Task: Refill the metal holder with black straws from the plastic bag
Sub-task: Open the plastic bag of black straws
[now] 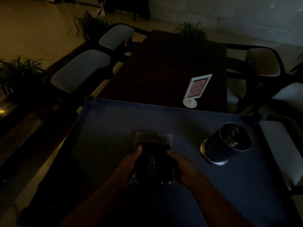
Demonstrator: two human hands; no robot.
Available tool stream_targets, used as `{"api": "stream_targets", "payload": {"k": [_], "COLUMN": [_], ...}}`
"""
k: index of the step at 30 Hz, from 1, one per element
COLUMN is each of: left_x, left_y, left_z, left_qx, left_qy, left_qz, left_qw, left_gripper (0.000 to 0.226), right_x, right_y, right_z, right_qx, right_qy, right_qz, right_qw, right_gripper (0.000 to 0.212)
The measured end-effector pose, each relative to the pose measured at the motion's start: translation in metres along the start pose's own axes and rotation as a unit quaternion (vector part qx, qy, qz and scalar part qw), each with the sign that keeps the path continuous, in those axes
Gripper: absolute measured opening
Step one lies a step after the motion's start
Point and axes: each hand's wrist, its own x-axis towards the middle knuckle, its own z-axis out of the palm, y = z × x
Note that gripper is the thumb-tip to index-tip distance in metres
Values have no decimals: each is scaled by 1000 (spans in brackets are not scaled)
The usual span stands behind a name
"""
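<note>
Gripping the plastic bag [153,139] of black straws [154,163] between my left hand [131,163] and right hand [182,165], I judge opening it comes next; the metal holder [227,143] stands near, on its right.

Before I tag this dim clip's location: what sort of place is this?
Likely a café or restaurant: a table sign on the dark table, cushioned chairs alongside, a metal holder.

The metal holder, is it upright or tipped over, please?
Upright: the metal holder stands on its base on the table, mouth up.
</note>
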Motion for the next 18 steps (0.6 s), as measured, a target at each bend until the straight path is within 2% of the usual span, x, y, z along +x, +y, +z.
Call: {"api": "stream_targets", "payload": {"k": [2,5,7,11,15,18], "left_x": [-3,-11,-15,-19,-30,-40], "left_y": [0,5,7,8,13,19], "left_z": [3,3,2,5,16,20], "left_qx": [3,46,41,-16,-15,12], "left_qy": [-10,-34,-60,-144,-185,-187], "left_qz": [5,42,32,46,69,79], "left_qw": [1000,997,997,988,980,979], "left_gripper": [75,53,45,45,45,46], "right_x": [-3,-9,-13,-26,-43,-60], "right_y": [1,0,-2,-7,-12,-16], "right_z": [-1,-2,-3,-6,-9,-10], "right_qx": [-6,-3,19,53,27,4], "right_qy": [2,-17,-36,-93,-91,-100], "right_qz": [-1,-15,-32,-68,-96,-148], "right_qw": [1000,1000,999,992,991,984], "right_gripper": [27,33,35,35,51,48]}}
